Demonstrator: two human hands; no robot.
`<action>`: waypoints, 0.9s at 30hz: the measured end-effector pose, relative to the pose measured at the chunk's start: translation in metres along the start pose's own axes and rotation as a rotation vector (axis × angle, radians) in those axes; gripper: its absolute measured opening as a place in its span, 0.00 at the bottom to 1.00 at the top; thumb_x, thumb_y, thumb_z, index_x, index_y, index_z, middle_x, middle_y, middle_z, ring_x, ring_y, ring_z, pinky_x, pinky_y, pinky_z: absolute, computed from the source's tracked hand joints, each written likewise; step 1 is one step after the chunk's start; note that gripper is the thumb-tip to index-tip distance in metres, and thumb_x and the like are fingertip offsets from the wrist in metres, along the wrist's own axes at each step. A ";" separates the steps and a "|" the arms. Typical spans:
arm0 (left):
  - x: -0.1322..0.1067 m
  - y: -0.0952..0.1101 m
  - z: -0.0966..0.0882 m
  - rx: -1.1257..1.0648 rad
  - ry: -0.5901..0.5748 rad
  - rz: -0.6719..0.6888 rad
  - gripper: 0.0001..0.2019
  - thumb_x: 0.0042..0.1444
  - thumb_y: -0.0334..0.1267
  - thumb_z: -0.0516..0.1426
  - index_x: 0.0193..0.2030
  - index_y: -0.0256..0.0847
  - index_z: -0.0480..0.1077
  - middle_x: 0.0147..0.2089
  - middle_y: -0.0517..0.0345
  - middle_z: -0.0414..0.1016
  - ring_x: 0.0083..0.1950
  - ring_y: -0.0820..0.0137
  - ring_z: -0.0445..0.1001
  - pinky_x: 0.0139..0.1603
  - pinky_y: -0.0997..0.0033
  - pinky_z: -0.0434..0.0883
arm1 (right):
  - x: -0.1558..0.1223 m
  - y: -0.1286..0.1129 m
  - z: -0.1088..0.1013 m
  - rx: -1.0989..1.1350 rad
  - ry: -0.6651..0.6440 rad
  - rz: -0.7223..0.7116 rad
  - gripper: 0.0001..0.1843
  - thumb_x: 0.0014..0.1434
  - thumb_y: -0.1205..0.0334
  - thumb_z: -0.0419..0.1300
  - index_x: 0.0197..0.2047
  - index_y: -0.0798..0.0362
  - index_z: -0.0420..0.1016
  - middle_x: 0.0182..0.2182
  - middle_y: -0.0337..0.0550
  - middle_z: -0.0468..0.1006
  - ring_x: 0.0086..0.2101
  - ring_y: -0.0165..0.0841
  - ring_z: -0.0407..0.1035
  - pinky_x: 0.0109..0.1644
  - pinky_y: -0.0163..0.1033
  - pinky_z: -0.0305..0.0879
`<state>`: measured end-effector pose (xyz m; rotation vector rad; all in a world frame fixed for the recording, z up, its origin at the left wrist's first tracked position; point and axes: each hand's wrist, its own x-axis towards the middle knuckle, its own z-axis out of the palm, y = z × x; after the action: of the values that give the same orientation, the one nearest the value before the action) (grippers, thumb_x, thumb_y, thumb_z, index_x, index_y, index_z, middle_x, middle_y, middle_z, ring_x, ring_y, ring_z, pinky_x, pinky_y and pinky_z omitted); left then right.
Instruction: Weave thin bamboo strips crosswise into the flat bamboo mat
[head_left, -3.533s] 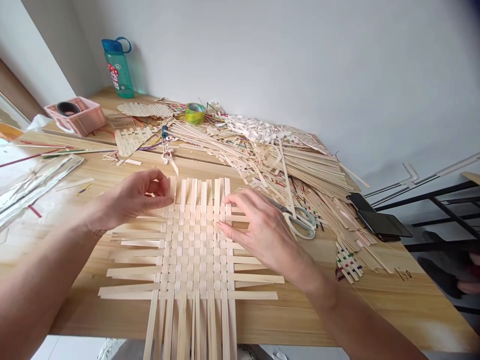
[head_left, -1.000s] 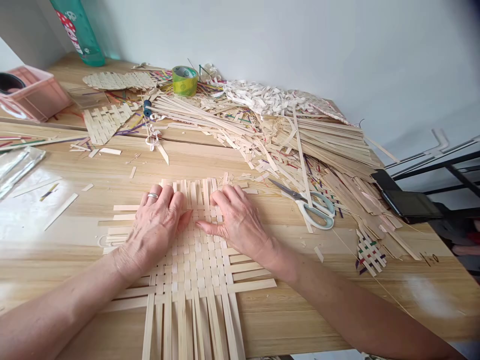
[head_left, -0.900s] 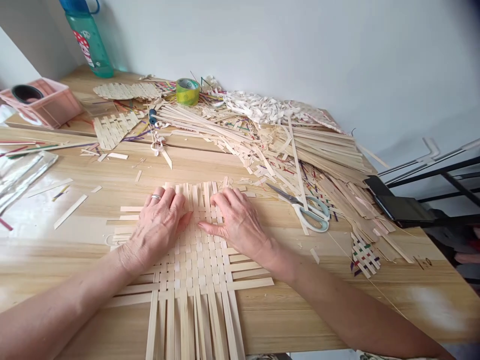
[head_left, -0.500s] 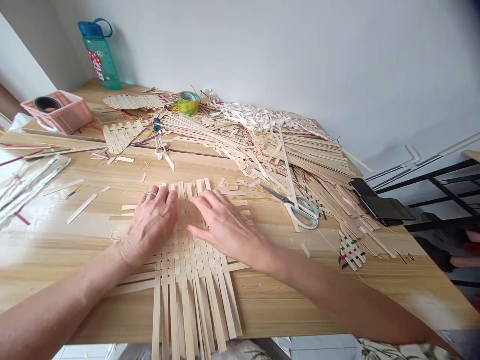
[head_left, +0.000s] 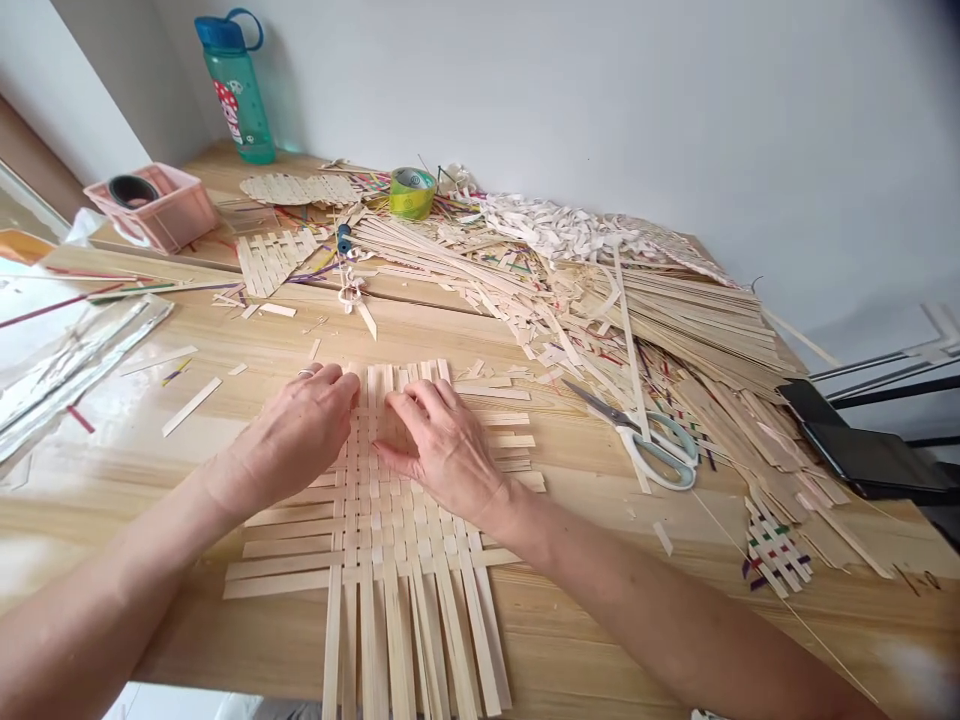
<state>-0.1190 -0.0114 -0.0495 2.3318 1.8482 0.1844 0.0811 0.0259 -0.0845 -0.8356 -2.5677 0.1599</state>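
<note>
A half-woven mat of pale bamboo strips (head_left: 390,520) lies flat on the wooden table (head_left: 585,620) in front of me, loose strip ends sticking out on all sides. My left hand (head_left: 296,435), a ring on one finger, rests palm down on the mat's far left part, fingers curled onto the strips. My right hand (head_left: 442,445) lies beside it on the mat's far middle, fingers bent and pressing on the weave, thumb stretched left. Neither hand lifts a strip.
Scissors (head_left: 645,440) lie right of the mat. A big heap of loose strips (head_left: 600,300) covers the far right, with a tape roll (head_left: 412,192), a teal bottle (head_left: 236,90), a pink basket (head_left: 154,205), a phone (head_left: 862,450) and a small coloured woven piece (head_left: 776,550).
Both hands slid from the mat's side edges onto its far middle and pressed down. My right hand crept left toward the left one; the mat shifted slightly as the view moved.
</note>
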 end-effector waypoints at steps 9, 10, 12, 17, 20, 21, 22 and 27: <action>0.004 -0.007 0.002 -0.172 -0.012 0.038 0.09 0.57 0.24 0.50 0.36 0.41 0.66 0.35 0.55 0.68 0.39 0.64 0.69 0.42 0.66 0.66 | 0.001 0.001 0.001 0.034 -0.026 0.025 0.16 0.61 0.56 0.64 0.49 0.56 0.75 0.44 0.50 0.71 0.44 0.43 0.63 0.49 0.46 0.67; 0.004 -0.007 0.002 -0.162 -0.012 0.039 0.08 0.57 0.24 0.50 0.36 0.41 0.66 0.35 0.55 0.68 0.39 0.64 0.68 0.42 0.66 0.66 | 0.001 0.001 0.001 0.049 -0.031 0.029 0.15 0.61 0.57 0.64 0.49 0.55 0.75 0.43 0.49 0.71 0.44 0.42 0.63 0.49 0.46 0.67; 0.004 -0.006 0.004 -0.135 -0.019 0.043 0.08 0.56 0.25 0.50 0.36 0.40 0.66 0.35 0.55 0.67 0.38 0.64 0.68 0.41 0.66 0.66 | 0.003 0.001 0.001 0.070 -0.038 0.032 0.16 0.61 0.57 0.64 0.50 0.54 0.74 0.44 0.49 0.71 0.44 0.42 0.62 0.49 0.47 0.66; 0.003 -0.002 0.005 -0.071 -0.046 0.028 0.05 0.56 0.27 0.51 0.36 0.40 0.65 0.37 0.53 0.67 0.38 0.63 0.68 0.41 0.64 0.67 | 0.005 0.001 0.002 0.054 -0.072 0.037 0.17 0.61 0.56 0.63 0.51 0.53 0.73 0.44 0.48 0.72 0.44 0.42 0.61 0.49 0.48 0.66; 0.002 0.001 0.003 -0.046 -0.082 0.005 0.05 0.57 0.28 0.52 0.37 0.40 0.64 0.37 0.53 0.68 0.39 0.62 0.69 0.42 0.63 0.67 | 0.006 0.001 0.003 0.045 -0.080 0.040 0.16 0.61 0.55 0.63 0.50 0.54 0.74 0.44 0.48 0.72 0.44 0.43 0.61 0.48 0.48 0.66; 0.002 0.002 0.002 -0.041 -0.094 -0.001 0.04 0.57 0.28 0.52 0.37 0.40 0.64 0.37 0.52 0.68 0.39 0.62 0.69 0.43 0.63 0.67 | 0.006 0.001 0.003 0.044 -0.084 0.041 0.16 0.61 0.55 0.63 0.50 0.53 0.73 0.44 0.48 0.72 0.44 0.43 0.61 0.47 0.48 0.66; 0.002 0.003 0.001 -0.039 -0.103 -0.008 0.04 0.57 0.28 0.52 0.37 0.40 0.64 0.37 0.53 0.68 0.40 0.61 0.69 0.43 0.63 0.68 | 0.006 0.001 0.003 0.045 -0.088 0.042 0.16 0.61 0.55 0.63 0.50 0.53 0.73 0.44 0.48 0.72 0.44 0.43 0.61 0.46 0.48 0.66; 0.001 0.005 -0.001 -0.024 -0.116 -0.003 0.04 0.58 0.28 0.52 0.36 0.41 0.63 0.37 0.53 0.68 0.39 0.62 0.69 0.43 0.62 0.68 | 0.006 0.000 0.002 0.053 -0.097 0.036 0.16 0.60 0.54 0.65 0.49 0.52 0.73 0.43 0.47 0.71 0.43 0.43 0.61 0.45 0.48 0.66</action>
<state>-0.1140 -0.0115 -0.0480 2.2728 1.7845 0.0683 0.0760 0.0299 -0.0839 -0.8748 -2.6270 0.2854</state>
